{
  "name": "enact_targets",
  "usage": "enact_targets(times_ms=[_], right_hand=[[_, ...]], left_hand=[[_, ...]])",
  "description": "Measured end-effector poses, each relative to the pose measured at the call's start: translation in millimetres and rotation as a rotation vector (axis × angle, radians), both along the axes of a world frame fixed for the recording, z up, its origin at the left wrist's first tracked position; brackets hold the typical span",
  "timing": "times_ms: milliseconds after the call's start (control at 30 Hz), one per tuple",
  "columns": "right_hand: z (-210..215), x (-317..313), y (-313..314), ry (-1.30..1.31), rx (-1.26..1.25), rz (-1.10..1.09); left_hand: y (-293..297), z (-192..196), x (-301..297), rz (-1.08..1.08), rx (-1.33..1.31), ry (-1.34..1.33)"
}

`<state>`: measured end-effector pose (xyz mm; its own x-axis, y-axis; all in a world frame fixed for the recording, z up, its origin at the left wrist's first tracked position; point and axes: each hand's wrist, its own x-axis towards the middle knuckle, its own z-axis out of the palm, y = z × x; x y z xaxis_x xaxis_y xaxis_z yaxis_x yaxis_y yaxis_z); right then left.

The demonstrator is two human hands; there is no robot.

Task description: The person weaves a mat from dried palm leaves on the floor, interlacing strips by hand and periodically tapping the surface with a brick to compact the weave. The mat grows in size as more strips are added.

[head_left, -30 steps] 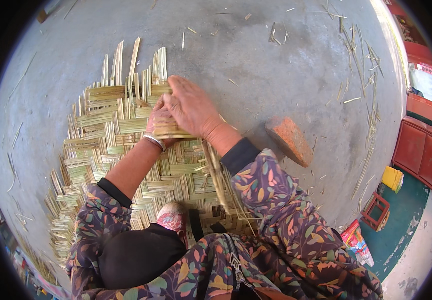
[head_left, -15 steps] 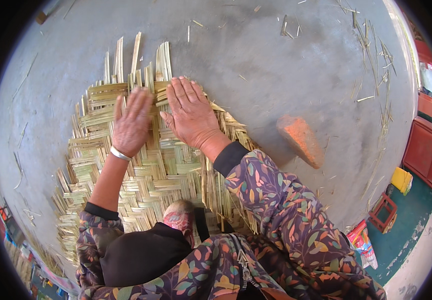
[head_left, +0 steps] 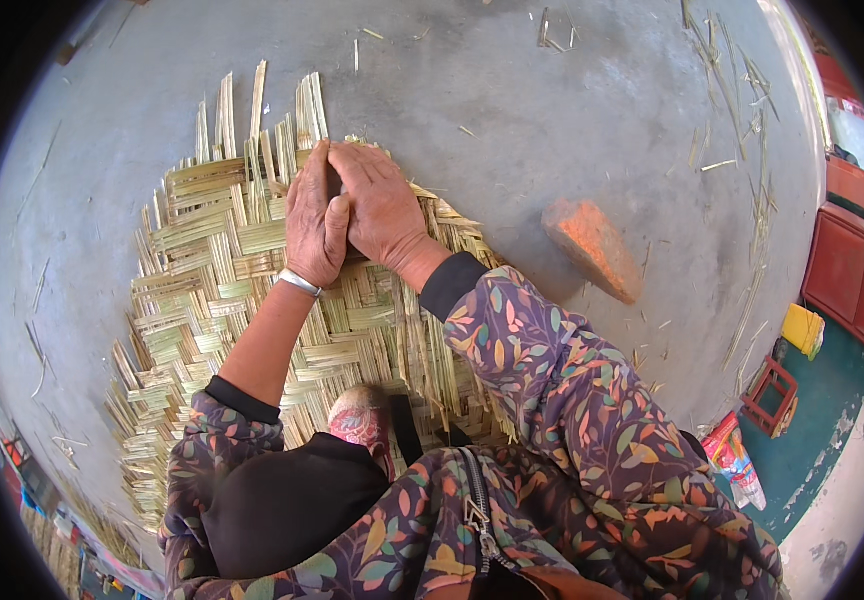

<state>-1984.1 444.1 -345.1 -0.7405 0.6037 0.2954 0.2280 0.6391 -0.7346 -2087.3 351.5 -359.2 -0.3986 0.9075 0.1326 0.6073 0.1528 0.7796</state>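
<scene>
A woven mat of pale green-yellow flat strips [head_left: 222, 280] lies on the floor in front of me, with loose strip ends standing out at its far edge. My left hand [head_left: 314, 225], a silver bangle at its wrist, rests on the far part of the weave with fingers stretched out and thumb raised against my right hand. Beside it my right hand [head_left: 384, 205] is laid over the strips at the far right edge, fingers extended. The two hands touch. What lies beneath them is hidden.
A broken orange brick [head_left: 597, 250] lies on the grey floor to the right. My patterned shoe [head_left: 360, 418] stands on the near part of the mat. Strip scraps [head_left: 742, 110] are scattered at far right. Beyond are a yellow object [head_left: 802, 331], a small red frame [head_left: 772, 397] and a colourful packet [head_left: 734, 462].
My left hand has moved right across the mat and now meets my right hand. The right hand has turned slightly, its fingers now pointing more to the left.
</scene>
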Motion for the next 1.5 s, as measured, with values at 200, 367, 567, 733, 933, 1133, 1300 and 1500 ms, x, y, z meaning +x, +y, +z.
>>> enact_targets(times_ms=[200, 367, 567, 733, 933, 1133, 1300, 1500], right_hand=[[28, 13, -21, 0.161, -0.584, -0.143], [64, 69, -28, 0.007, -0.275, -0.075], [68, 122, -40, -0.463, 0.046, 0.056], [63, 132, -39, -0.548, 0.195, 0.058], [58, 138, -36, -0.622, 0.301, 0.099], [56, 159, -29, -0.659, 0.469, 0.02], [78, 176, -42, -0.553, 0.366, 0.036], [119, 261, -80, -0.519, 0.163, 0.121]], left_hand=[[-28, -2, 20, -0.054, -0.19, 0.417], [-33, 9, 26, -0.028, -0.205, 0.452], [-26, 21, 34, -0.005, -0.273, 0.507], [-14, 24, 48, -0.009, -0.306, 0.595], [-4, 35, 63, -0.012, -0.467, 0.646], [9, 51, 90, -0.011, -0.508, 0.627], [-5, 59, 108, -0.005, -0.543, 0.641], [-22, 57, 128, 0.017, -0.473, 0.644]])
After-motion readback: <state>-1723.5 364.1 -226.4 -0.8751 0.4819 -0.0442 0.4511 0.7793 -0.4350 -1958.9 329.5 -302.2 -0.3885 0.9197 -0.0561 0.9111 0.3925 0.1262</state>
